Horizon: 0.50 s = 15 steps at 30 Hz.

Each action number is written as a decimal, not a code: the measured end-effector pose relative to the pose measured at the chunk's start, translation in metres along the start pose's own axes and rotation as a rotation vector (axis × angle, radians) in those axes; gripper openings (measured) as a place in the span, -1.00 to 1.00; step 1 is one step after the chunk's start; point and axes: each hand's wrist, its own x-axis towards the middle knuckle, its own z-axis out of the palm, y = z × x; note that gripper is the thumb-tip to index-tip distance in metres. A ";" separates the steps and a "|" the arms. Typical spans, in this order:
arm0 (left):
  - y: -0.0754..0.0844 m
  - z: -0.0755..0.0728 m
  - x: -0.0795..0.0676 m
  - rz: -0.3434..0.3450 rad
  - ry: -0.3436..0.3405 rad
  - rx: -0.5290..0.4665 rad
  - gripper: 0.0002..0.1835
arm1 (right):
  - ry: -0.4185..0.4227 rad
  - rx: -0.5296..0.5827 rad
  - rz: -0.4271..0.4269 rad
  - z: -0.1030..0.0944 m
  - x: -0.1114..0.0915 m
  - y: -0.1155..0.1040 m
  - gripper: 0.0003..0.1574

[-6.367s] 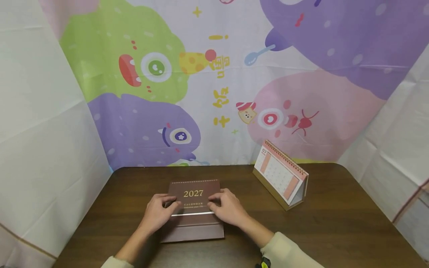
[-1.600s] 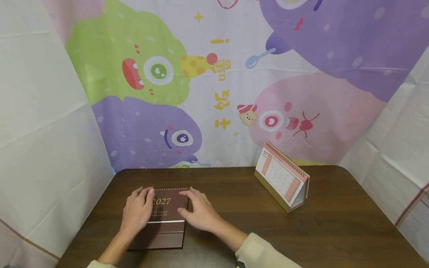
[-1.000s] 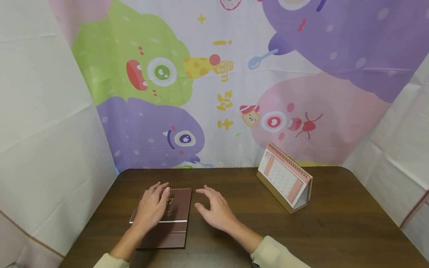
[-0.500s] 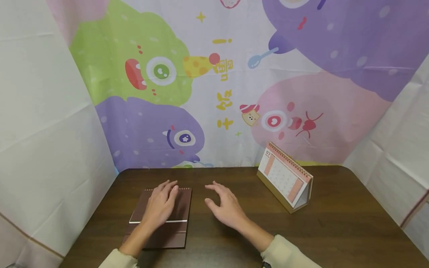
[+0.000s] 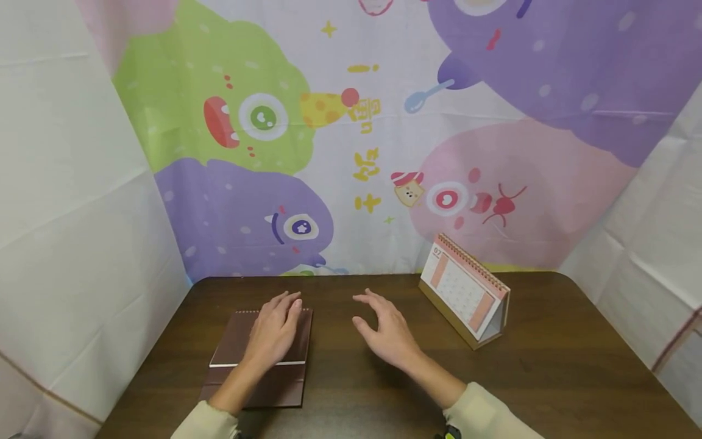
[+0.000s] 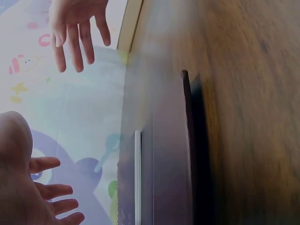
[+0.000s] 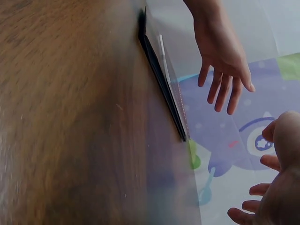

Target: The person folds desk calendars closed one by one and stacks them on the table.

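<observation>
A dark brown desk calendar (image 5: 233, 342) lies folded flat on the left of the table, spiral edge toward the back, a white page edge across its middle. My left hand (image 5: 274, 332) is over its right half and hides the cover print; the wrist views show this hand (image 7: 220, 51) raised above the calendar, fingers extended, holding nothing. To the right, my right hand (image 5: 389, 335) hovers over the table between two calendars, fingers loosely spread, palm facing inward, nothing in it. A pink-and-white spiral desk calendar (image 5: 460, 292) stands upright like a tent at the back right, beyond the right hand.
The brown wooden table (image 5: 559, 366) has rounded back corners. A cartoon-printed cloth (image 5: 340, 244) hangs right behind its back edge. White cloth walls (image 5: 82, 213) close in the left and right sides.
The brown calendar was slid from the middle to the left with both hands beside it. Both hands then came off it and drifted right. The pink calendar stayed put.
</observation>
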 end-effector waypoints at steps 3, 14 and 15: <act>0.002 0.002 0.001 0.003 0.003 0.001 -0.46 | -0.002 -0.014 0.014 -0.005 0.000 0.002 -0.45; 0.015 0.007 0.012 0.003 -0.015 0.014 -0.43 | 0.017 -0.028 0.040 -0.026 0.005 0.009 -0.41; 0.017 0.008 0.012 0.003 -0.021 0.008 -0.43 | 0.016 -0.032 0.044 -0.028 0.006 0.009 -0.40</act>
